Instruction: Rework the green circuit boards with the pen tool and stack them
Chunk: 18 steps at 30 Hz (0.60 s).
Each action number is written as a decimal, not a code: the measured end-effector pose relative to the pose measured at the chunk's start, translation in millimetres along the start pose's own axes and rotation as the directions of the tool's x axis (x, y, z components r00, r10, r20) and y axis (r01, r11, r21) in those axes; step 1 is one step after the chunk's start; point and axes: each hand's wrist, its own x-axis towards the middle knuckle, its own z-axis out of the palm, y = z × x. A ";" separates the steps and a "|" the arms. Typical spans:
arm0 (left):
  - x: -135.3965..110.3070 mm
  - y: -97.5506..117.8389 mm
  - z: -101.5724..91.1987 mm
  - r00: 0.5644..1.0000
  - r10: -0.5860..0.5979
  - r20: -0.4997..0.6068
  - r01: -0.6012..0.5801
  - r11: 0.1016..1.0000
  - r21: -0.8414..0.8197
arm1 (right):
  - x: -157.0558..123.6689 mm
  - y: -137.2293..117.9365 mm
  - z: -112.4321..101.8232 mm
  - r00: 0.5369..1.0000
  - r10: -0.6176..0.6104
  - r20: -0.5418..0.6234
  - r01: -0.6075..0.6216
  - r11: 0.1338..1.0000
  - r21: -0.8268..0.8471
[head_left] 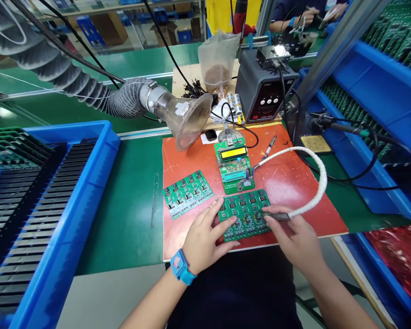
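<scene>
Dark station (265, 89) beyond right hand (299, 240): "376", rest unclear; "LEAD FREE" lower. Green display board (234, 165) ahead of hands: "DATE", digits blurred.

The bench (130, 201) is surfaced in smooth, glossy green; the red mat (294, 196) is scuffed and faintly shiny. The probe cable (323, 178) is wrapped in matt white tape. The blue tote (92, 183) is formed of smooth plastic, the fume hood (188, 119) of smeared, translucent plastic. Its hose (99, 93) is ribbed and matt.
</scene>
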 end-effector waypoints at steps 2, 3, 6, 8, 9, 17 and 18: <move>0.0 0.1 0.3 1.000 -0.002 -0.005 0.002 1.000 0.000 | 0.4 0.2 -0.4 1.000 -0.009 0.001 0.009 1.000 -0.006; 0.1 0.1 0.5 1.000 -0.002 -0.007 0.002 1.000 -0.001 | 0.5 0.3 -0.6 1.000 -0.011 0.001 0.011 1.000 -0.008; 0.0 -0.2 1.1 1.000 0.000 -0.012 0.000 1.000 -0.002 | 0.8 0.4 -1.3 1.000 -0.010 0.003 0.010 1.000 -0.015; -0.1 -0.5 1.4 1.000 0.005 -0.016 -0.005 1.000 -0.003 | 0.8 0.3 -1.5 1.000 -0.007 0.005 0.007 1.000 -0.015; -0.2 -0.6 1.4 1.000 0.007 -0.015 -0.007 1.000 -0.003 | 0.8 0.2 -1.5 1.000 -0.003 0.008 0.003 1.000 -0.012; -1.1 -0.3 1.3 0.995 -0.090 -0.033 0.083 0.984 -0.157 | 0.7 -0.5 -1.1 1.000 0.016 0.012 -0.016 1.000 -0.010; -1.1 -0.6 1.4 0.996 -0.089 -0.029 0.084 0.985 -0.154 | 0.7 -0.5 -1.3 1.000 0.014 0.012 -0.014 1.000 -0.009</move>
